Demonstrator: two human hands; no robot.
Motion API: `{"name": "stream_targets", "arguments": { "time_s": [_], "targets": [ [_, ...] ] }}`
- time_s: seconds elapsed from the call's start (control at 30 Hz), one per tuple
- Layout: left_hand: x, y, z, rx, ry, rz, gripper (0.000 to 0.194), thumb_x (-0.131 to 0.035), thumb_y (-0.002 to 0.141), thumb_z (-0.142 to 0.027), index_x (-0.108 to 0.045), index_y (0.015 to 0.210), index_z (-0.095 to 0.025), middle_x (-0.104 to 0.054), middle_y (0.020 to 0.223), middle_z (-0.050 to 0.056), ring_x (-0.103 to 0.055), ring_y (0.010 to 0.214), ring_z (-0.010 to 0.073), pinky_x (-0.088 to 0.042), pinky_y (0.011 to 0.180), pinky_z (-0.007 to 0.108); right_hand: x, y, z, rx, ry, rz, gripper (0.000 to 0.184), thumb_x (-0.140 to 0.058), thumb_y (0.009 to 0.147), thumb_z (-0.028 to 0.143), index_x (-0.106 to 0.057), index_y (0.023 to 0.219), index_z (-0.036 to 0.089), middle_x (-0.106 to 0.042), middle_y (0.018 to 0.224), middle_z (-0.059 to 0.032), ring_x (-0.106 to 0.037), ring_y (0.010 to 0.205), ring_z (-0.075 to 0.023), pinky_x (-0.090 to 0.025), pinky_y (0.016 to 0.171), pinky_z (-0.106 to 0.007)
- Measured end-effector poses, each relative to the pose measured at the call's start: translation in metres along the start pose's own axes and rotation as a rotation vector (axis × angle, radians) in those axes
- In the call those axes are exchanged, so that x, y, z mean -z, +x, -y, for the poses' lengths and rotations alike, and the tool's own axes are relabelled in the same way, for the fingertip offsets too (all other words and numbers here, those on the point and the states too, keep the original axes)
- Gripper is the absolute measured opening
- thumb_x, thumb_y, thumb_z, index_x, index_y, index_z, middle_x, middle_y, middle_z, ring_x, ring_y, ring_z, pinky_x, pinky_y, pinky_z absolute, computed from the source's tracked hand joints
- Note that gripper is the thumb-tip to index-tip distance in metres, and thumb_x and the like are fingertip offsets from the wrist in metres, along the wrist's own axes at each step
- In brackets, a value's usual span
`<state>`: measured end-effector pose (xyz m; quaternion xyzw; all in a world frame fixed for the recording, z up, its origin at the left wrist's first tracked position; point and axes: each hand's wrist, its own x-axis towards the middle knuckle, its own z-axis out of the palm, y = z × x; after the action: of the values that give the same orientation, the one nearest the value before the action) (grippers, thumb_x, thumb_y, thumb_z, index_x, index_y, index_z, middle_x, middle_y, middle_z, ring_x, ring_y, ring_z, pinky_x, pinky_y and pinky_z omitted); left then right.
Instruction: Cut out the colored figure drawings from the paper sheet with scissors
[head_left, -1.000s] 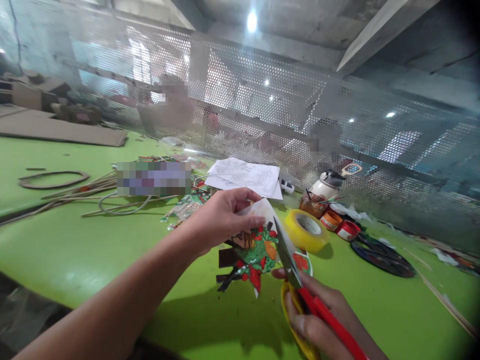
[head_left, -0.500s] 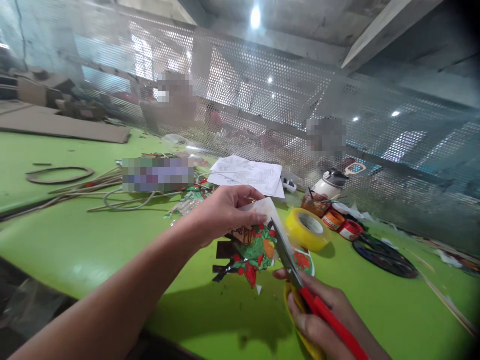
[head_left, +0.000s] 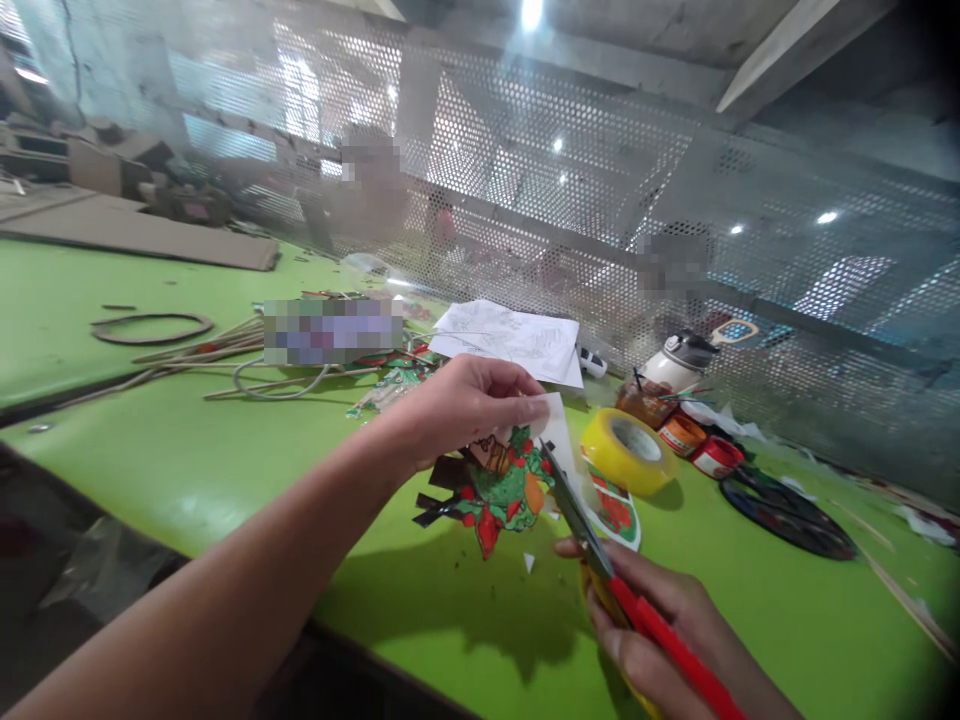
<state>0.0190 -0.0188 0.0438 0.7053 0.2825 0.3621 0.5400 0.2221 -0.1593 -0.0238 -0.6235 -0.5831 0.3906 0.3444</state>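
My left hand (head_left: 480, 405) pinches a painted paper cutout (head_left: 502, 490) by its white upper edge. Green, red and orange shapes cover the cutout, and dark strips stick out on its left side. Around the handles of a pair of scissors (head_left: 585, 530), one red and one yellow, my right hand (head_left: 652, 620) is closed. The blades lie along the right edge of the cutout, against the white paper. Beneath, a small white scrap (head_left: 529, 563) rests on the table. Another painted paper piece (head_left: 619, 510) lies just behind the scissors.
A roll of yellow tape (head_left: 628, 452), paint jars (head_left: 718, 457), a black palette (head_left: 784, 515) and a white bottle (head_left: 679, 358) stand on the right. Drawn sheets (head_left: 517, 340) lie at the back. Thin sticks (head_left: 217, 350) and cardboard (head_left: 142, 232) are on the left of the green table (head_left: 247, 470).
The view has shifted slightly. The cutout has tilted a little, with its lower tip swung left. The scissor blades look closer together, and the yellow handle sits nearer the red one.
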Motion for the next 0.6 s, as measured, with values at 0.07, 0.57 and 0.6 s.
{"name": "stream_targets", "arguments": {
  "time_s": [0.07,0.57,0.6],
  "targets": [
    [0.001,0.001,0.001,0.000,0.007,0.010,0.024,-0.070,0.075,-0.040,-0.071,0.081,-0.016,-0.059,0.065,0.000,-0.047,0.054,0.0095,-0.035,0.051,0.023,0.003,0.001,-0.005,-0.039,0.045,0.066,0.044,-0.061,0.066,0.011,-0.073,0.106,0.023,-0.061,0.065,0.0020,-0.054,0.053,-0.0128,-0.043,0.049,-0.021],
    [0.006,0.002,0.003,0.012,0.008,0.049,0.024,-0.070,0.075,-0.039,-0.071,0.085,-0.017,-0.066,0.072,0.002,-0.057,0.063,0.0132,-0.044,0.061,0.026,0.002,0.001,-0.018,-0.061,0.033,0.047,0.042,-0.060,0.070,0.013,-0.071,0.110,0.020,-0.060,0.067,0.0005,-0.053,0.051,-0.0131,-0.044,0.047,-0.022],
    [0.006,0.002,0.003,0.012,-0.007,0.052,0.024,-0.070,0.075,-0.038,-0.070,0.086,-0.017,-0.065,0.072,0.002,-0.057,0.063,0.0127,-0.044,0.060,0.025,0.000,0.000,-0.013,-0.048,0.023,0.037,0.040,-0.060,0.068,0.012,-0.072,0.106,0.020,-0.056,0.063,0.0023,-0.049,0.050,-0.0117,-0.041,0.046,-0.020]
  ]
}}
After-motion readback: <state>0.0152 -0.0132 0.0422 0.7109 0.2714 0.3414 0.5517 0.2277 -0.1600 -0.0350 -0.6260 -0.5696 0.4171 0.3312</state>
